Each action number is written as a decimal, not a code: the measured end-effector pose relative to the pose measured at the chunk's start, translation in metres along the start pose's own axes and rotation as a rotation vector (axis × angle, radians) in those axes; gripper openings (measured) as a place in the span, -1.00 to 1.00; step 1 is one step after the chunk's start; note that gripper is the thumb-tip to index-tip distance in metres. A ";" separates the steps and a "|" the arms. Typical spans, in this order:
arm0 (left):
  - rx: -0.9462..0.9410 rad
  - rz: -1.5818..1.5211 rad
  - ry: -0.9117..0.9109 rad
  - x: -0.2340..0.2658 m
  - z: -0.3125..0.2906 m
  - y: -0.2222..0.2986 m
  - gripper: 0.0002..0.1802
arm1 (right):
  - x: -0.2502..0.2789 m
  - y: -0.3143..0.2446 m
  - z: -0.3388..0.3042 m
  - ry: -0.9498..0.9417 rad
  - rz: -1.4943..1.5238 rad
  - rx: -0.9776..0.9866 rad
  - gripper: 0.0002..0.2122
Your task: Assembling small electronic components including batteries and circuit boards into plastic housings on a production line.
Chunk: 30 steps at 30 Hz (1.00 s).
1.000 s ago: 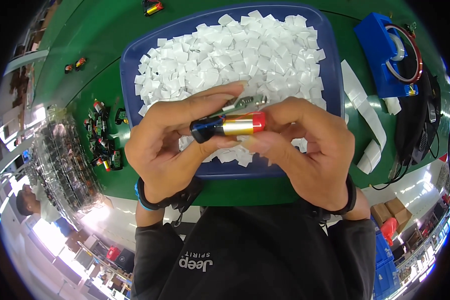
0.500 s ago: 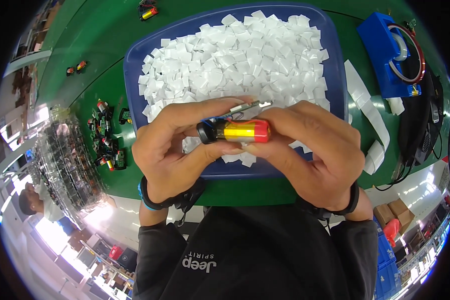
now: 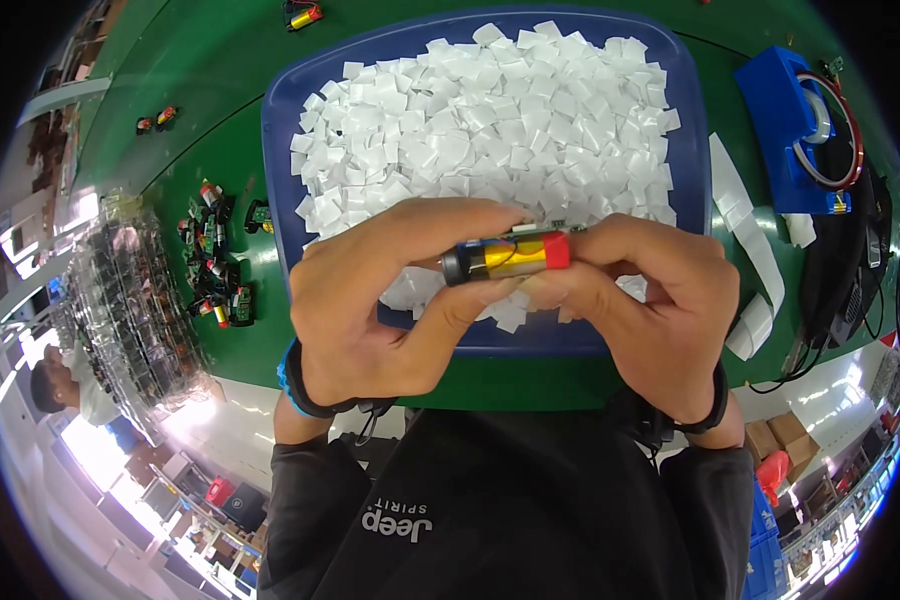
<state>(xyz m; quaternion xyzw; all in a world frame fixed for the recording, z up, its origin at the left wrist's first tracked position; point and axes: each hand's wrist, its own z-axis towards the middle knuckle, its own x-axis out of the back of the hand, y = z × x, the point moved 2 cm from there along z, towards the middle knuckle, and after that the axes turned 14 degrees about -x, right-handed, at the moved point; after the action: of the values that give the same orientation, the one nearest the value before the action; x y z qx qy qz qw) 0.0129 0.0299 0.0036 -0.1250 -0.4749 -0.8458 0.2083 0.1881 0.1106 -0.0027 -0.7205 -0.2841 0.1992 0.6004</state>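
Note:
Between both hands, above a blue tray [image 3: 282,130] heaped with white square pieces [image 3: 490,130], I hold a small cylindrical battery [image 3: 518,256] with a yellow wrap, a red right end and a black left end. A small circuit board [image 3: 550,228] lies along its far side, partly hidden by my fingers. My left hand [image 3: 370,290] is closed, fingers on the board and thumb under the battery's middle. My right hand [image 3: 655,300] pinches the red end between thumb and index finger.
Left of the tray lies a pile of battery-and-board assemblies [image 3: 210,260], beside a stack of clear plastic trays [image 3: 135,310]. At right stand a blue tape dispenser [image 3: 775,120], a white strip [image 3: 745,220] and a black bag [image 3: 855,260]. Another person [image 3: 65,385] is at far left.
Both hands and the battery have shifted slightly right in the picture. The circuit board has come down closer against the battery, and the wires between them show less.

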 end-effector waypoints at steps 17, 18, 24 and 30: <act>0.559 -0.071 -0.173 0.107 0.061 -0.058 -0.61 | 0.000 -0.003 0.000 0.067 -0.300 0.378 -0.46; 0.631 -0.053 -0.164 0.141 0.061 -0.090 -0.58 | 0.001 -0.002 0.001 0.071 -0.256 0.344 -0.39; 0.572 0.968 -0.370 0.258 0.021 -0.219 -0.54 | -0.008 0.002 0.003 -0.008 -0.436 0.357 -0.45; -0.279 1.085 -0.480 0.173 0.081 -0.176 -0.56 | -0.009 0.005 0.004 0.016 -0.442 0.373 -0.51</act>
<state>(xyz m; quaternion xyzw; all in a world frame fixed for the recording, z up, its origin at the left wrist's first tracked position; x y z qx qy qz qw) -0.2217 0.1403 -0.0155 -0.5626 -0.2618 -0.6214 0.4783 0.1796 0.1078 -0.0086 -0.5199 -0.3877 0.1066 0.7537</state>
